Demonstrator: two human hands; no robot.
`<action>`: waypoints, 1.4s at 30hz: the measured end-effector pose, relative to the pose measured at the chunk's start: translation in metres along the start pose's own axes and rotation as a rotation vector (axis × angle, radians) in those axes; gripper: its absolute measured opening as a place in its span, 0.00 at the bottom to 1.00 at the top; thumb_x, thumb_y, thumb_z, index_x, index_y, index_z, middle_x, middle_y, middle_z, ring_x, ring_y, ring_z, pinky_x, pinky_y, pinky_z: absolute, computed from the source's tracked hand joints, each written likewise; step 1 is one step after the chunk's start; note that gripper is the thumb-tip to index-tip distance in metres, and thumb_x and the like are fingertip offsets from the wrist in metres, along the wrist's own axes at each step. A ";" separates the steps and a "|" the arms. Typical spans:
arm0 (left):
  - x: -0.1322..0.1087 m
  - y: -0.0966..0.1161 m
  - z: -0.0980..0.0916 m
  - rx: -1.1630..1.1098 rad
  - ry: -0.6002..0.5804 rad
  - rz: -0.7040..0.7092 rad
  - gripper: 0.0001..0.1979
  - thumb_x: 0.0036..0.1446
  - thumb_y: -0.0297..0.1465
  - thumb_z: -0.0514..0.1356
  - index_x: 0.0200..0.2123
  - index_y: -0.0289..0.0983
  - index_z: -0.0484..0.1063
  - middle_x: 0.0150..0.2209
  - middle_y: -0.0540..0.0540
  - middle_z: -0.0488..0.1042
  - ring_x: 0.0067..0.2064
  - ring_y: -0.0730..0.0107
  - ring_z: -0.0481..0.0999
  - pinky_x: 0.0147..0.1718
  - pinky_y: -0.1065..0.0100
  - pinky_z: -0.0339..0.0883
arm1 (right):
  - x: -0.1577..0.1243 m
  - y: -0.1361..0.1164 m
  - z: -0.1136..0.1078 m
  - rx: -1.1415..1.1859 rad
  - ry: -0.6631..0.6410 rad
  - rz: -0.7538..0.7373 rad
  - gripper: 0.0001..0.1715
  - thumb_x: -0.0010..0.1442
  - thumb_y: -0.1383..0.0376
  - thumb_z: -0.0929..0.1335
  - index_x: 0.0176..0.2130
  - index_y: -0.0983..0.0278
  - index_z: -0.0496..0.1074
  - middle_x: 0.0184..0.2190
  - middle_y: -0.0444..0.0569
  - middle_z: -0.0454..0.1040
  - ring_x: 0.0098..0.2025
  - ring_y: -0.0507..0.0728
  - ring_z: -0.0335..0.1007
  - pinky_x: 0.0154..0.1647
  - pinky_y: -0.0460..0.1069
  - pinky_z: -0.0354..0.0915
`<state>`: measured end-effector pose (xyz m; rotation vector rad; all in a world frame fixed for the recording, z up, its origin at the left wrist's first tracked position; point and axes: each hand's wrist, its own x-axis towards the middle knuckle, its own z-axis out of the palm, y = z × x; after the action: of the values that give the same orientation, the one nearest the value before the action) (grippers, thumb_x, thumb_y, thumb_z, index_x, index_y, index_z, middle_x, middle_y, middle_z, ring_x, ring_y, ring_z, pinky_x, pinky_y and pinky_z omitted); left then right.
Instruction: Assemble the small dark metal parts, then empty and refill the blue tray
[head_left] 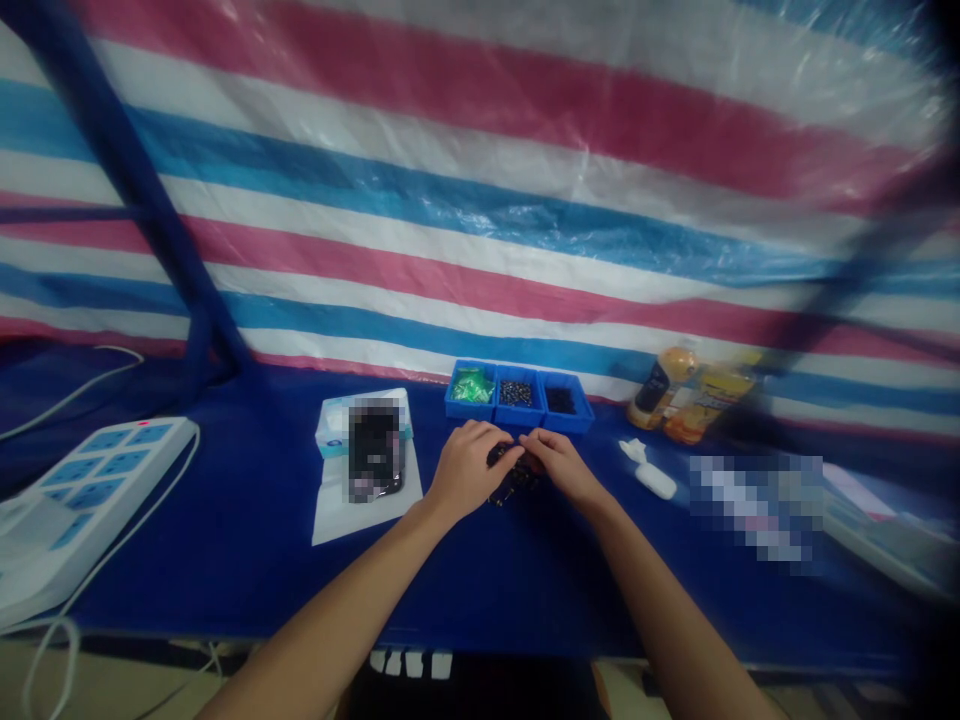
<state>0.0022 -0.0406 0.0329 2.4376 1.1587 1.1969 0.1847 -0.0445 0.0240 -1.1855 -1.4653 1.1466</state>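
Dark, gold-flecked small-part cluster: grasped between bare left hand and bare right hand. Can't judge progress; small pieces left in blue plastic bins.

No readable text, bottle label blurred, box print too small

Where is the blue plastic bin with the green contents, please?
In the head view's centre, the blue plastic bin stands leftmost of three, beyond the bare left hand.
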 end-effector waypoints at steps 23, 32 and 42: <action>-0.004 -0.012 0.008 0.092 -0.080 -0.131 0.08 0.62 0.32 0.55 0.39 0.41 0.75 0.41 0.47 0.74 0.45 0.63 0.70 0.47 0.62 0.63 | -0.008 0.002 -0.020 -0.885 -0.085 -0.102 0.11 0.59 0.59 0.67 0.40 0.59 0.77 0.29 0.44 0.76 0.31 0.53 0.69 0.31 0.46 0.57; -0.004 -0.011 0.007 0.082 -0.099 -0.124 0.08 0.62 0.32 0.55 0.39 0.41 0.74 0.41 0.48 0.74 0.45 0.63 0.70 0.48 0.62 0.63 | -0.008 0.007 -0.011 -0.978 -0.005 -0.126 0.10 0.59 0.64 0.65 0.40 0.60 0.74 0.34 0.46 0.74 0.35 0.53 0.68 0.35 0.46 0.57; -0.003 -0.011 0.008 0.084 -0.104 -0.117 0.08 0.62 0.32 0.55 0.39 0.41 0.74 0.41 0.48 0.74 0.45 0.64 0.70 0.48 0.62 0.64 | -0.008 0.010 -0.007 -1.041 0.018 -0.144 0.18 0.62 0.68 0.62 0.47 0.56 0.75 0.42 0.48 0.72 0.41 0.55 0.70 0.40 0.46 0.60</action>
<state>0.0008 -0.0341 0.0202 2.4215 1.3244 0.9960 0.1939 -0.0508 0.0145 -1.6937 -2.1724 0.2005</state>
